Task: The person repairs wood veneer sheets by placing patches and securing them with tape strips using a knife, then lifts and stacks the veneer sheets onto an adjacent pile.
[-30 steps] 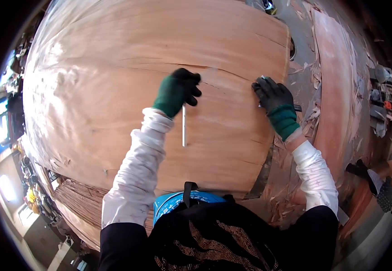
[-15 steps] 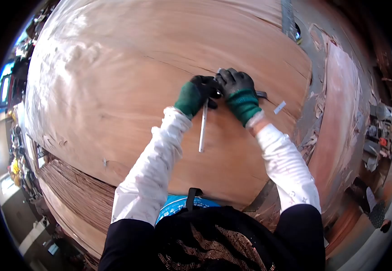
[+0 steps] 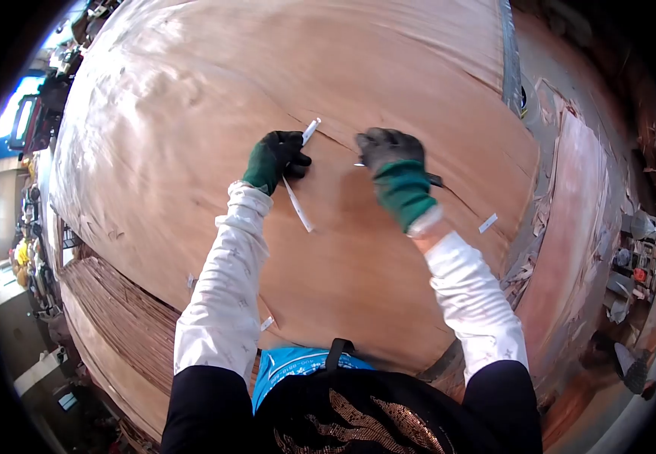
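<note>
My left hand [image 3: 281,159], in a green and black glove, is closed on a narrow white strip [image 3: 297,206]. One end of the strip sticks out above the fingers and a longer tail hangs below them. To its right, my right hand [image 3: 392,155] is closed round a tool whose dark handle end [image 3: 435,180] shows behind the wrist; a small bright tip shows at the fingers. Both hands are over a large wood veneer sheet [image 3: 358,280], near a long thin crack. A short white strip [image 3: 487,222] lies across that crack farther right.
Another white piece [image 3: 266,323] lies near the front edge. A grey metal strip [image 3: 511,60] runs along the back right. Stacked veneer [image 3: 124,321] is at the lower left. A long pinkish veneer piece [image 3: 570,197] and torn scraps lie on the right.
My right hand came left to meet my left hand, and the two have since moved apart. A short white strip now shows on the sheet at the right. The view has shifted.
</note>
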`<state>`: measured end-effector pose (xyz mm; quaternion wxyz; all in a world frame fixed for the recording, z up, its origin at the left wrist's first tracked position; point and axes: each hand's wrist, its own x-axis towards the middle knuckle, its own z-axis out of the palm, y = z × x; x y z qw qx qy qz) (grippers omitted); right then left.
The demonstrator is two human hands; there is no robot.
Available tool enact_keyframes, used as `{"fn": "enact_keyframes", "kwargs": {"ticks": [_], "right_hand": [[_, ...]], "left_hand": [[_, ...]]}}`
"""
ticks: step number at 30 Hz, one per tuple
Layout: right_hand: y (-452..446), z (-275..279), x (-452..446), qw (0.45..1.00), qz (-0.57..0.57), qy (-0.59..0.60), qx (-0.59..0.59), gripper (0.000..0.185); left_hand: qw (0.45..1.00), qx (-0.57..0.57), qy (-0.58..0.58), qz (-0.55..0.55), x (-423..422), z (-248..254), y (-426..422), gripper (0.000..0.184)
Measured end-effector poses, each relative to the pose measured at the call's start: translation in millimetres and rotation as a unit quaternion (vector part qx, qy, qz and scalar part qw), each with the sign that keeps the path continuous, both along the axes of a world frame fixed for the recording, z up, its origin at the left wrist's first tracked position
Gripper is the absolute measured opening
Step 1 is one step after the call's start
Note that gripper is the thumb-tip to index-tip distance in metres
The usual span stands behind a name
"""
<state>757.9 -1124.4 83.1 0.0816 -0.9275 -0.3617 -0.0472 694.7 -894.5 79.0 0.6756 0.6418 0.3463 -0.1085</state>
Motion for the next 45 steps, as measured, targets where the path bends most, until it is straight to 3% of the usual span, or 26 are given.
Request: {"fn": "enact_keyframes", "kwargs": {"ticks": [4,5,6,9,12,13,15,16,18,19,24,27,28,30,32,34,35,36,37,38,39,41,42,44,45], "right_hand": [[69,-33,-2,0.992,0.084,-0.074,0.06,0.028],[88,-26,1,0.992,0.084,0.064,-0.065,0.032],[93,-33,5,0.984,0.079,0.135,-0.085,0.031],[92,-45,-8,0.997,0.064,0.001,-0.036,0.03],[92,-51,-10,0.994,0.059,-0.085,0.04,0.028],[91,-53,-10,0.99,0.069,-0.116,0.041,0.027],[90,-58,-7,0.987,0.082,-0.134,0.027,0.027],[91,-67,-4,0.989,0.088,-0.121,0.009,0.028],[95,-93,2,0.991,0.081,-0.077,-0.08,0.032],[92,-92,1,0.988,0.085,-0.115,-0.06,0.029],[92,-95,11,0.981,0.106,-0.158,-0.028,0.021],[87,-98,17,0.963,0.126,-0.227,-0.067,0.023],[85,-98,16,0.956,0.135,-0.251,-0.067,0.024],[84,-99,21,0.966,0.122,-0.193,-0.122,0.028],[86,-85,18,0.952,0.085,-0.156,-0.248,0.034],[105,-58,7,0.95,-0.013,-0.044,-0.31,0.037],[126,-32,-5,0.927,-0.089,0.035,-0.362,0.033],[138,-8,-34,0.925,-0.113,0.002,-0.364,0.034],[158,28,-67,0.909,-0.127,0.018,-0.396,0.04],[183,60,-108,0.896,-0.181,0.03,-0.403,0.044],[189,32,-92,0.868,-0.118,0.014,-0.482,0.043],[190,-27,-57,0.688,0.194,-0.072,-0.696,0.042],[194,-34,-65,0.6,0.281,-0.092,-0.743,0.042],[213,-29,-91,0.789,0.053,0.076,-0.607,0.038],[224,-31,-105,0.845,-0.07,0.156,-0.507,0.037]], "left_hand": [[1.0,0.013,-0.01,-0.024,0,-2,4,0.029],[0.999,0.026,-0.024,-0.022,-1,-9,6,0.03],[0.998,0.037,-0.04,-0.021,-1,-9,4,0.031],[0.997,0.02,-0.071,-0.007,-9,2,-7,0.039],[0.975,0.181,0.059,-0.116,-12,37,-2,0.023],[0.938,0.294,0.039,-0.181,-12,40,15,0.021],[0.883,0.421,0.067,-0.197,-4,37,68,0.021],[0.905,0.376,0.101,-0.169,-9,62,85,0.022],[0.978,0.205,-0.008,-0.05,-44,108,108,0.023],[0.991,0.115,-0.068,0.01,-66,124,120,0.023],[0.979,0.066,-0.157,0.107,-239,129,178,0.026],[0.93,0.002,-0.233,0.285,-384,100,209,0.024],[0.907,-0.031,-0.233,0.349,-438,95,215,0.024],[0.836,0.029,-0.262,0.481,-547,75,215,0.021],[0.768,0.068,-0.312,0.555,-658,49,216,0.021],[0.708,0.006,-0.362,0.606,-771,28,225,0.015],[0.69,0.017,-0.333,0.643,-810,23,224,0.015],[0.673,0.026,-0.3,0.675,-844,30,226,0.015],[0.707,-0.001,-0.277,0.65,-861,56,227,0.015],[0.701,0.005,-0.272,0.659,-873,66,239,0.016],[0.699,0.007,-0.26,0.666,-883,75,253,0.016],[0.718,0.002,-0.258,0.647,-916,61,290,0.018],[0.749,0.01,-0.258,0.61,-922,60,312,0.013],[0.783,0.055,-0.253,0.566,-922,74,346,0.014],[0.794,0.058,-0.248,0.552,-927,79,368,0.015]]}}
